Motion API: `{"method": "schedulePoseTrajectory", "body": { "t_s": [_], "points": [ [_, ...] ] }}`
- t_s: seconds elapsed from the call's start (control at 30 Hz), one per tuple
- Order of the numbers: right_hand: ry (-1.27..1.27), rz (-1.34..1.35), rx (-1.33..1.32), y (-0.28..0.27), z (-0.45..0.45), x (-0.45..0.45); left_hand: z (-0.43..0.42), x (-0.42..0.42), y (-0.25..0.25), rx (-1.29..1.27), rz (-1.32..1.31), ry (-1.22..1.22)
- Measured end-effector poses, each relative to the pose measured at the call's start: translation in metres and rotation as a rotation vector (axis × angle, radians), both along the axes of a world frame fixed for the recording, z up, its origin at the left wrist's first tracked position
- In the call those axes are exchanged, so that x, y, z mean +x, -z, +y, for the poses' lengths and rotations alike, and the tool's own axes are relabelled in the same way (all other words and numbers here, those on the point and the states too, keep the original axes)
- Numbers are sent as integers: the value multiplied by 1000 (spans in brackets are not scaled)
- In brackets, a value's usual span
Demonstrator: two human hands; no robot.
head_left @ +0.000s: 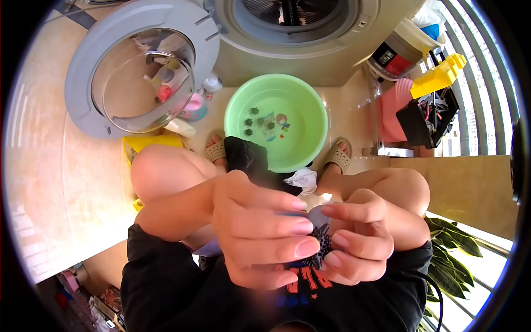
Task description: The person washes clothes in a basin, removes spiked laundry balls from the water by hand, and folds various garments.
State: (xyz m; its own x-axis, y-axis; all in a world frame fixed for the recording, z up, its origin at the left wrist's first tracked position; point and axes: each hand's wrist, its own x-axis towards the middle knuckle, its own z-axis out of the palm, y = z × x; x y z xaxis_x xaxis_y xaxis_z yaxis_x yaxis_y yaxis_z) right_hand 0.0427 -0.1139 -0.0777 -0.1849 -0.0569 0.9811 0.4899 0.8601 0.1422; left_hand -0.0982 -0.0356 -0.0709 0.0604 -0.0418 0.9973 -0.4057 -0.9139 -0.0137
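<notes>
Just in front of my chest, both hands come together on a small black spiky ball [319, 247]. My left hand [257, 229] has its fingers bent over from the left, the tips pressed to its side. From the right, the fingertips of my right hand [362, 238] close on it. A smooth greyish rounded piece [318, 216] shows between the fingers just above the spikes; I cannot tell whether it is part of the ball. Beyond the hands, a light green basin [301, 149] stands on the floor, with several small dark spiky pieces [249, 122] inside.
A washing machine [310, 66] stands behind the basin, its round door [83, 83] swung out left. Dark cloth [243, 155] and a white bag [303, 180] lie by the basin. At right are a bucket [395, 55], a black toolbox [412, 124] and a plant [451, 260].
</notes>
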Motion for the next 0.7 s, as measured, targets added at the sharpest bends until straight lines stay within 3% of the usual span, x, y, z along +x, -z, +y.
{"method": "schedulePoseTrajectory", "body": {
  "t_s": [0.07, 0.13, 0.2, 0.27, 0.3, 0.33, 0.37, 0.4, 0.43, 0.47, 0.57, 0.7],
  "points": [
    [-53, -34, 91, 3, 0, 0, -10, -14, 1, 1, 100, -1],
    [-129, -120, 164, -1, -1, 2, -6, -5, 3, 119, -76, -25],
    [-251, -197, 255, -5, 4, 2, -11, -11, 1, 99, -46, -82],
    [-121, -332, 342, -11, 22, 14, -5, -19, 3, 63, 71, -189],
    [51, -393, -32, -8, 30, 27, 17, -24, 5, -51, 380, -493],
    [406, -497, -441, -5, 39, 40, 37, -15, 2, -209, 712, -853],
    [748, -669, -719, -2, 48, 53, 56, -11, 12, -392, 994, -987],
    [1090, -853, -832, 5, 67, 62, 65, -17, 35, -577, 1076, -875],
    [951, -726, -1097, 42, 69, 83, 64, -18, 39, -538, 1145, -870],
    [831, -798, -1325, 42, 65, 88, 60, -18, 42, -499, 1215, -864],
    [547, -889, -1517, 46, 56, 73, 49, -15, 54, -427, 1324, -778],
    [355, -946, -1346, 56, 47, 52, 43, -15, 73, -354, 1380, -707]
  ]
}}
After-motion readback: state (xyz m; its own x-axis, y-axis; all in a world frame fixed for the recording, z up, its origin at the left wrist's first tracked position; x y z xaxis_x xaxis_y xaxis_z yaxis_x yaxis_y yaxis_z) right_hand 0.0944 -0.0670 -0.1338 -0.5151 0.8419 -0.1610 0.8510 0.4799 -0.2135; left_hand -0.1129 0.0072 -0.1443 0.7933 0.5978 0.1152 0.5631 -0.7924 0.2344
